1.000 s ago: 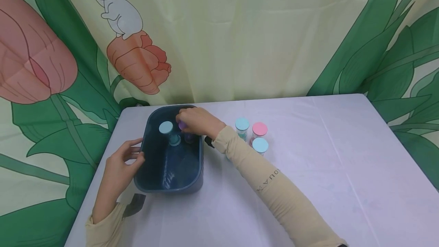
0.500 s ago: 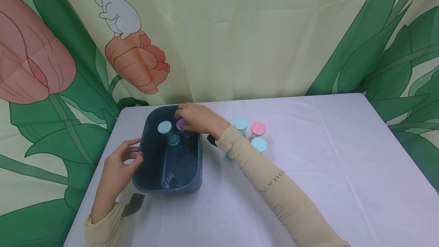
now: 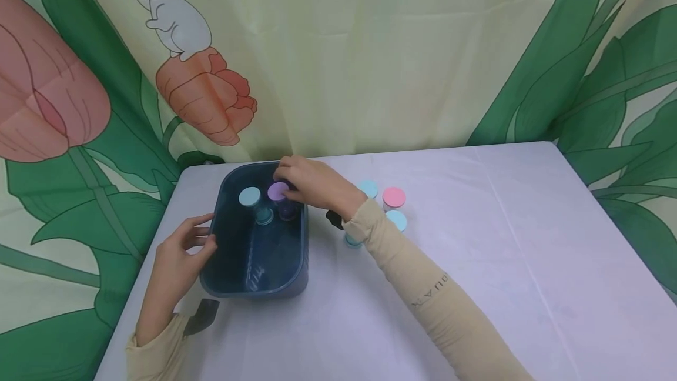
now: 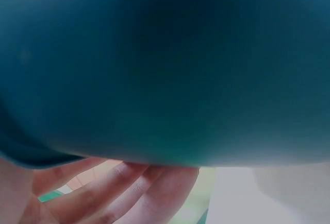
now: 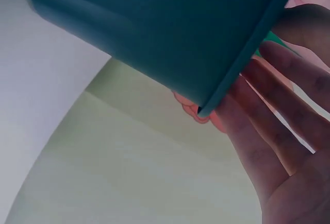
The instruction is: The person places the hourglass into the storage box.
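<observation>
A dark blue bin stands on the white table. Inside it are two upright clear containers, one with a light blue lid and one with a purple lid. My right hand reaches over the bin's right rim, thumb and fingers loosely extended beside the purple lid. Whether they still touch the lid is hard to tell. My left hand rests its fingertips on the bin's left side. In the left wrist view, its fingers lie against the blue wall. The right wrist view shows spread fingers past the rim.
Right of the bin stand containers with a pink lid and light blue lids, partly behind the right forearm. A teal base shows under the sleeve. A printed curtain hangs behind the table.
My right hand has loosened around the purple-lidded container and shifted slightly right, uncovering more of the lid. The left hand stays at the bin. The head view has shifted slightly.
</observation>
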A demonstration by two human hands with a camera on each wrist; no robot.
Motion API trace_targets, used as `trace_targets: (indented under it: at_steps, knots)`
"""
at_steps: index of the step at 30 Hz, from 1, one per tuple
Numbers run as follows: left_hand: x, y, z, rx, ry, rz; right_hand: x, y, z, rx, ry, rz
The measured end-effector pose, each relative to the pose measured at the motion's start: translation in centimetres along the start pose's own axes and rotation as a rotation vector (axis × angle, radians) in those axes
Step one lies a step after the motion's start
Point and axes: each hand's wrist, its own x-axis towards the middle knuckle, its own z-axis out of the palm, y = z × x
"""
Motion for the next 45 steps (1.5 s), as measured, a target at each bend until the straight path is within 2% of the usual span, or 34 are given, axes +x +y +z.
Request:
trace_targets:
  at_steps: [13,34,45]
  knots:
    - [0.0,-0.2,0.0,-0.004,-0.003,-0.016,-2.3,-0.2,-0.6,0.012,0.066,0.016]
    - [-0.1,-0.1,-0.1,-0.005,-0.007,-0.029,-5.6,0.3,0.1,0.016,0.154,-0.001]
    - [0.0,0.2,-0.1,-0.007,-0.008,-0.024,-7.9,0.7,0.2,0.032,0.137,0.084]
